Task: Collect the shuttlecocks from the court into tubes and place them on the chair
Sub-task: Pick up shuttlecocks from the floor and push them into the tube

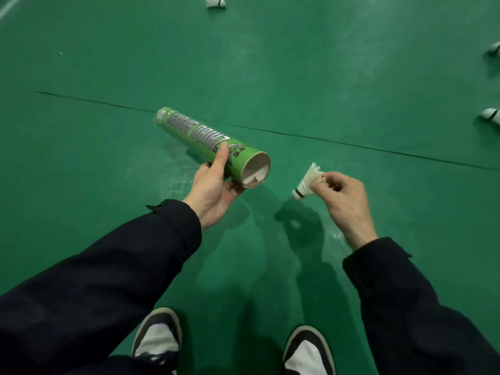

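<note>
Two shoes stand near on the green floor. Above them, the left hand grips a green tube near its open end, thumb on top. Just right, the right hand pinches a white shuttlecock, apart from the tube. More shuttlecocks lie far off.

A green tube with open near end is held tilted at centre, and a white shuttlecock is pinched just right of it.
</note>
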Available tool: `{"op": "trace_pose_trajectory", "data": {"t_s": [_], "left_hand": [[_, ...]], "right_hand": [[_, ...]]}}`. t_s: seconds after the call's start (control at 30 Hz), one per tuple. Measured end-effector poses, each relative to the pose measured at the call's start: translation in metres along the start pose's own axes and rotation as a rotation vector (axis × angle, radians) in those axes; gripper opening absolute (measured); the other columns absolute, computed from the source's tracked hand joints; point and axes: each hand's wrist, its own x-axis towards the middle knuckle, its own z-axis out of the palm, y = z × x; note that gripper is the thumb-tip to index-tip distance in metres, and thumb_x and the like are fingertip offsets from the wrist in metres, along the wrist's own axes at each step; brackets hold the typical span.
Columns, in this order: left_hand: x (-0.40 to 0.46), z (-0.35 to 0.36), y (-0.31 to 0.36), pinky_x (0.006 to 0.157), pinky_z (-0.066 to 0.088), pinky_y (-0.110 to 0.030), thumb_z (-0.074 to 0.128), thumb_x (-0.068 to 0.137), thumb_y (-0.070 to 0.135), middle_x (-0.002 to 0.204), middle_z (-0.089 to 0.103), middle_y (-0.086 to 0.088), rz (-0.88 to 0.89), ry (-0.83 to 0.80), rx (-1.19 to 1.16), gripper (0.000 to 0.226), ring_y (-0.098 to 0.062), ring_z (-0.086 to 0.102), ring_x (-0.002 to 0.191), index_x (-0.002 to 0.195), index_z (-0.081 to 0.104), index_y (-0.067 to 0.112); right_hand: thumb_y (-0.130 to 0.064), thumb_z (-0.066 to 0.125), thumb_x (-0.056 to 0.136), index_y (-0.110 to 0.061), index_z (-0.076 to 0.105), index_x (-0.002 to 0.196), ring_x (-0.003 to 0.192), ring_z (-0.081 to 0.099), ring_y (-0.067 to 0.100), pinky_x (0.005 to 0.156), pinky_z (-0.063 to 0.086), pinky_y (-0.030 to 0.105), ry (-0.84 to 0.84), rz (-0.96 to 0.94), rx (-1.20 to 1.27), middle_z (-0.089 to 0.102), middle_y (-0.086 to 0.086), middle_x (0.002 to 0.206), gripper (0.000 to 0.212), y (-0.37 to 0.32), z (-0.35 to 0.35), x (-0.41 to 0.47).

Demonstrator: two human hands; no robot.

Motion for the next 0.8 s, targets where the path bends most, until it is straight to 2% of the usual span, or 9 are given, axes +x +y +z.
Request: {"op": "trace_pose_trajectory", "data": {"t_s": [0.03, 0.1, 0.23, 0.33, 0.4, 0.5, 0.6, 0.7, 0.8], "left_hand": [[0.0, 0.001, -0.001, 0.072, 0.064, -0.033, 0.061, 0.102, 0.042, 0.133, 0.07, -0.017, 0.007, 0.003, -0.009, 0.059, -0.025, 0.074, 0.102, 0.145, 0.049, 0.003], [-0.002, 0.007, -0.005, 0.075, 0.064, -0.036, 0.062, 0.101, 0.043, 0.131, 0.072, -0.017, 0.018, 0.0, -0.03, 0.062, -0.025, 0.075, 0.1, 0.145, 0.049, 0.002], [-0.012, 0.018, -0.014, 0.074, 0.064, -0.036, 0.061, 0.102, 0.045, 0.133, 0.07, -0.022, 0.018, -0.066, -0.028, 0.064, -0.024, 0.075, 0.091, 0.144, 0.052, -0.002], [-0.02, 0.019, -0.016, 0.069, 0.063, -0.034, 0.061, 0.102, 0.045, 0.135, 0.067, -0.025, 0.02, -0.116, -0.031, 0.067, -0.025, 0.073, 0.089, 0.146, 0.048, -0.003], [-0.023, 0.017, -0.014, 0.073, 0.065, -0.037, 0.061, 0.102, 0.043, 0.138, 0.065, -0.026, 0.037, -0.142, -0.025, 0.065, -0.028, 0.072, 0.093, 0.147, 0.045, -0.001], [-0.027, 0.014, -0.01, 0.079, 0.065, -0.042, 0.062, 0.102, 0.039, 0.121, 0.073, -0.017, 0.053, -0.155, 0.003, 0.062, -0.025, 0.075, 0.089, 0.148, 0.039, 0.004], [-0.03, 0.012, -0.013, 0.082, 0.065, -0.043, 0.064, 0.1, 0.042, 0.107, 0.077, -0.005, 0.032, -0.167, 0.054, 0.065, -0.022, 0.078, 0.087, 0.149, 0.038, 0.008], [-0.028, 0.007, -0.007, 0.087, 0.063, -0.044, 0.065, 0.099, 0.044, 0.109, 0.077, -0.004, 0.026, -0.172, 0.074, 0.065, -0.024, 0.077, 0.094, 0.148, 0.04, 0.011], [-0.025, 0.002, 0.004, 0.071, 0.064, -0.037, 0.063, 0.101, 0.042, 0.107, 0.077, -0.009, 0.029, -0.169, -0.009, 0.061, -0.022, 0.076, 0.082, 0.145, 0.043, 0.005]], "right_hand": [[-0.018, 0.073, 0.091, -0.019, 0.076, 0.093, 0.07, 0.056, 0.008, 0.069, 0.048, 0.026, 0.07, -0.074, 0.23, 0.069, -0.007, 0.082, 0.004, -0.015, 0.002, -0.018], [-0.01, 0.075, 0.09, -0.018, 0.076, 0.1, 0.079, 0.059, 0.003, 0.073, 0.051, 0.021, 0.137, -0.282, 0.364, 0.069, -0.003, 0.092, 0.013, -0.035, 0.015, -0.051], [-0.015, 0.075, 0.091, -0.015, 0.077, 0.11, 0.095, 0.066, 0.014, 0.082, 0.059, 0.036, 0.234, -0.454, 0.102, 0.068, -0.003, 0.103, 0.019, -0.044, 0.049, -0.073], [-0.014, 0.067, 0.093, -0.015, 0.075, 0.115, 0.103, 0.067, 0.015, 0.089, 0.057, 0.037, 0.146, -0.569, -0.111, 0.071, -0.003, 0.114, 0.024, -0.047, 0.061, -0.076], [-0.012, 0.059, 0.088, -0.018, 0.069, 0.116, 0.097, 0.065, 0.015, 0.085, 0.054, 0.033, 0.004, -0.544, -0.224, 0.068, -0.005, 0.114, 0.031, -0.059, 0.063, -0.079], [-0.015, 0.057, 0.082, -0.022, 0.051, 0.097, 0.077, 0.051, 0.019, 0.069, 0.039, 0.031, -0.213, -0.339, -0.417, 0.054, -0.007, 0.091, 0.018, -0.08, 0.064, -0.077], [-0.034, 0.051, 0.074, -0.022, 0.052, 0.1, 0.075, 0.066, 0.029, 0.067, 0.057, 0.042, -0.339, -0.149, -0.369, 0.067, 0.002, 0.085, 0.029, -0.094, 0.069, -0.067], [-0.035, 0.051, 0.074, -0.023, 0.063, 0.108, 0.068, 0.072, 0.027, 0.059, 0.062, 0.048, -0.349, -0.096, -0.236, 0.072, 0.006, 0.081, 0.038, -0.1, 0.078, -0.062], [-0.027, 0.064, 0.084, -0.02, 0.068, 0.105, 0.063, 0.066, 0.018, 0.058, 0.058, 0.041, -0.12, -0.201, -0.178, 0.07, -0.004, 0.077, 0.022, -0.103, 0.084, -0.068]]}}
